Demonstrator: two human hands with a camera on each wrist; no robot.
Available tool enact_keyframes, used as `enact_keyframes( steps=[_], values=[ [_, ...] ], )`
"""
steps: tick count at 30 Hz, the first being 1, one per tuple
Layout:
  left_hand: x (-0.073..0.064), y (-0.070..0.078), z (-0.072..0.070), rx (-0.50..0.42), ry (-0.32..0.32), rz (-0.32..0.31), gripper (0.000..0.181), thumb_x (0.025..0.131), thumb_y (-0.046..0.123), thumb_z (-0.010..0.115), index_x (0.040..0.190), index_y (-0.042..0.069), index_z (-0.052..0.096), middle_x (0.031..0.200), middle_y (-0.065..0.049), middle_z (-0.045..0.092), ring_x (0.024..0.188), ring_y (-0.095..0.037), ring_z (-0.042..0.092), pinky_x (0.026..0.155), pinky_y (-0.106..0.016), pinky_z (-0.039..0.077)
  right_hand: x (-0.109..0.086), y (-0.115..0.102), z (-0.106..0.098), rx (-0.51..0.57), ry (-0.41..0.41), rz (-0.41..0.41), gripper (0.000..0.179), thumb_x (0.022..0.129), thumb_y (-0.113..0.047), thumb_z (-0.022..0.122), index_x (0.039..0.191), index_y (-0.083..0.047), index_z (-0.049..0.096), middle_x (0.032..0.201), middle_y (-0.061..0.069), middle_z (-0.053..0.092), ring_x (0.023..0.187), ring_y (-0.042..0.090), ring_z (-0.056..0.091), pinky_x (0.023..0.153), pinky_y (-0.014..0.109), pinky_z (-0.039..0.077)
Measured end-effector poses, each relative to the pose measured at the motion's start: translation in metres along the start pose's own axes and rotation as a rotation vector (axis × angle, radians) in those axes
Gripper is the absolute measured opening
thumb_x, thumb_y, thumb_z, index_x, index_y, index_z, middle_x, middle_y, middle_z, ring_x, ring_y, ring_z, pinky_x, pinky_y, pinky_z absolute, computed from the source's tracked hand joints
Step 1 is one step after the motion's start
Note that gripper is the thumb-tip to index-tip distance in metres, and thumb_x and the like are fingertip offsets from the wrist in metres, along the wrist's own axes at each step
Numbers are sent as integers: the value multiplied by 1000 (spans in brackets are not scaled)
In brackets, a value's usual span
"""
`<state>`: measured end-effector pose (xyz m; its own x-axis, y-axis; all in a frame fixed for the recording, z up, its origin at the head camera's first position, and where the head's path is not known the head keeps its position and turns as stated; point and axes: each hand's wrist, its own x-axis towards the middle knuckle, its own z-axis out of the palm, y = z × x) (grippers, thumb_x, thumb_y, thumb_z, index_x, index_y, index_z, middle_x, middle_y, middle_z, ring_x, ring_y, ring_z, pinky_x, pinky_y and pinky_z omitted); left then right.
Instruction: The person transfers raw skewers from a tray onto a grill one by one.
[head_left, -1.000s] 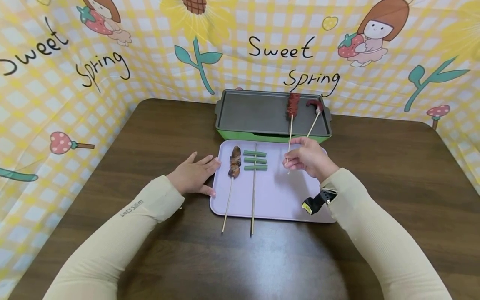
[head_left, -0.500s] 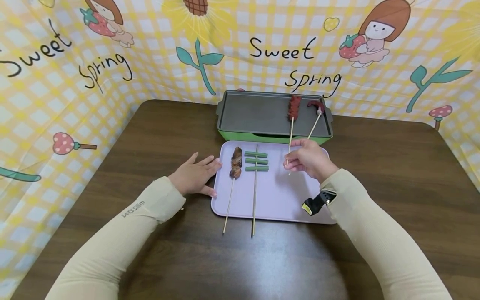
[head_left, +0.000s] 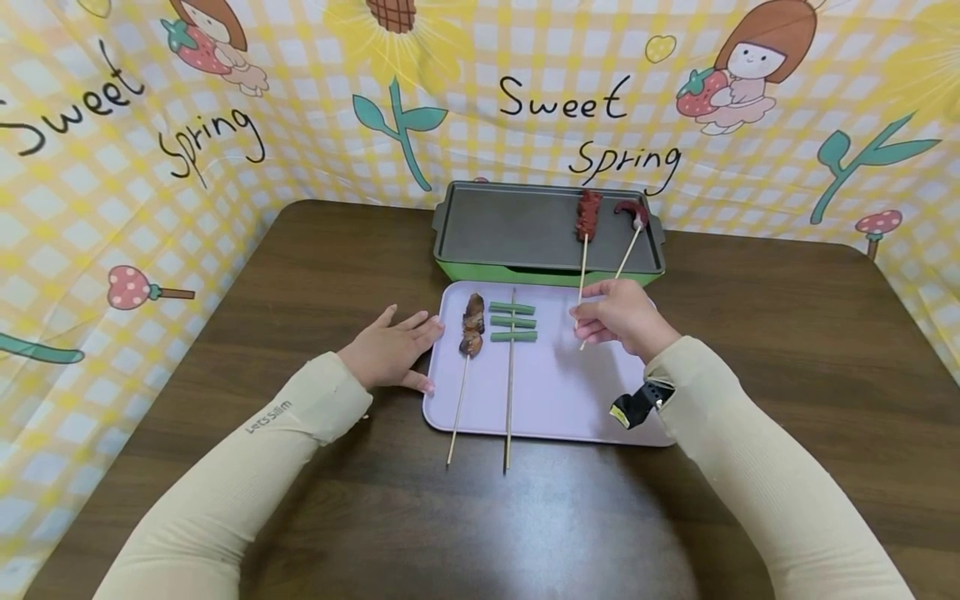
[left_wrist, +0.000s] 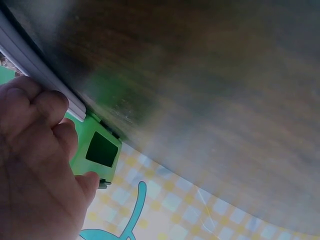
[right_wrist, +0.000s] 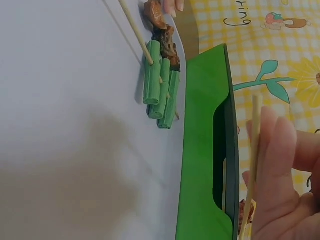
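Note:
My right hand pinches the wooden stick of a red meat skewer between thumb and fingers, above the lilac tray. The skewer's meat end lies over the dark grill plate. My left hand lies spread at the tray's left edge, fingertips on its rim. On the tray are a brown meat skewer and a skewer of green bean pieces, sticks pointing toward me. In the right wrist view, the bean pieces show beyond my right hand.
The grill has a green base and stands behind the tray. A second dark red, curled skewer lies at the plate's right end, its stick over the front edge. A patterned cloth hangs behind the brown wooden table.
My right hand has shifted very slightly to the right, with the lower end of the stick. The meat on the plate sits slightly lower than a second ago. The left hand stays put.

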<state>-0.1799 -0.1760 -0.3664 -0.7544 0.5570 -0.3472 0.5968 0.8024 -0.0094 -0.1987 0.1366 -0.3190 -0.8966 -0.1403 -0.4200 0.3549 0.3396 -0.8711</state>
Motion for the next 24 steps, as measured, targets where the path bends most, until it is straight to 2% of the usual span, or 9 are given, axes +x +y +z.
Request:
enact_keyframes(
  steps=[10,24],
  values=[
    [0,0,-1,-8,-21,-9,92,84,53,62,149,-3,27,154,-16,27,144,-32,18,112,-60,8,-3,4,-5,52,47,-34,39,94,-8,60,126,12,51,61,0,62,51,7,61,56,22,54],
    [-1,1,-3,-12,-16,-3,90,85,51,63,148,-3,29,153,-17,27,143,-32,19,111,-61,9,-29,30,8,71,-17,-107,31,90,-5,62,112,16,55,59,1,63,49,7,60,52,24,54]
  ],
)
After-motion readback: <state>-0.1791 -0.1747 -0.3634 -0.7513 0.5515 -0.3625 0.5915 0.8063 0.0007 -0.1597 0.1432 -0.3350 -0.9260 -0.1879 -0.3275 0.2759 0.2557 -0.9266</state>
